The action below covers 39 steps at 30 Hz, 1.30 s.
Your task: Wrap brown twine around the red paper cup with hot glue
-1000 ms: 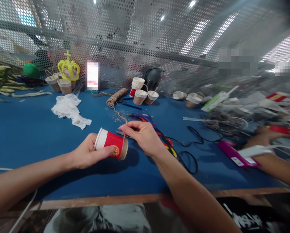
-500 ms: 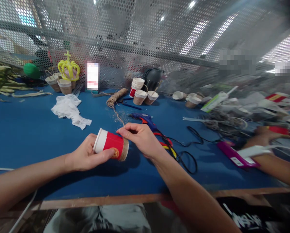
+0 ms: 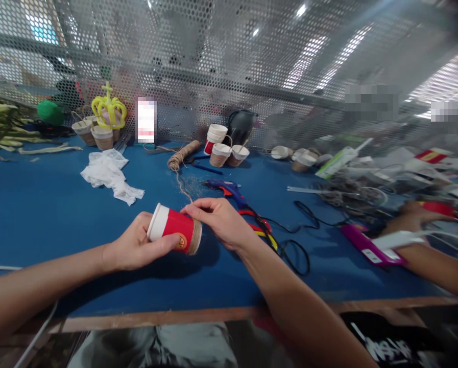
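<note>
A red and white paper cup (image 3: 179,223) lies tilted on its side above the table, its rim to the left. My left hand (image 3: 139,243) is wrapped round it, thumb along the near side. Brown twine (image 3: 195,237) is wound in a band about the cup's base end. Pinched at the top of that band, my right hand (image 3: 217,220) holds the strand, fingertips against the cup. From there the strand runs back to a twine roll (image 3: 183,155) on the table. A blue glue gun (image 3: 223,186) lies just beyond my right hand.
Twine-covered small cups (image 3: 220,154) stand at the back beside stacked paper cups (image 3: 216,134). White crumpled cloth (image 3: 108,173) lies left. Red- and yellow-handled tools (image 3: 265,232) and a black cable (image 3: 298,258) lie right. Another person's hand (image 3: 407,220) is near a purple object (image 3: 370,248).
My right hand has shifted slightly down and left along the cup's base, and the strand sags a little more. The left hand keeps the cup nearly still.
</note>
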Available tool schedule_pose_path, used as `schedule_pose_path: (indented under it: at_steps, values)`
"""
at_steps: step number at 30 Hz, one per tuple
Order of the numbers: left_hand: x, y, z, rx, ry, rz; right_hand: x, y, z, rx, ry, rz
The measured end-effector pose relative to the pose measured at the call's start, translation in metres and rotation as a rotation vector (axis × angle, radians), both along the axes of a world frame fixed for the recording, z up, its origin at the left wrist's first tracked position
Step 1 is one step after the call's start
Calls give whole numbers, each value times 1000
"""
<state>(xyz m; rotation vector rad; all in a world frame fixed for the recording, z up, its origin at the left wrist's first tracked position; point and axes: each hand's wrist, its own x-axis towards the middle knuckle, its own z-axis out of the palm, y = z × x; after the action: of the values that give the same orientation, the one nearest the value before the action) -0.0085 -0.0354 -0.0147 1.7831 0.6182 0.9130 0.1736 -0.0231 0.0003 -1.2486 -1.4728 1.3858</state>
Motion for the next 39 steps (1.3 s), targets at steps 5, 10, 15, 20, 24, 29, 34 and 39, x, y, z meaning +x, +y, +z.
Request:
schedule_pose_path:
  at_steps: [5,10,15,20,24,29,34,39]
  values:
    - [0,-1,1,42,-3,-20,0,0,-2,-8,-38,3]
    - [0,0,0,-41,-28,-1,-1,3,-1,59,-87,-64]
    - [0,6,-3,-90,-89,133,4,2,5,30,-25,-57]
    - [-3,12,-5,79,19,133,6,0,8,-113,76,107]
    - [-4,15,-2,92,52,51,7,-1,9,-82,69,84]
    - [-1,21,5,-543,-191,16,6,-6,14,127,-108,107]
    - [3,25,2,-775,-284,157,5,-8,16,212,-246,174]
    - [1,22,-5,-549,-212,159,9,-4,14,115,-225,197]
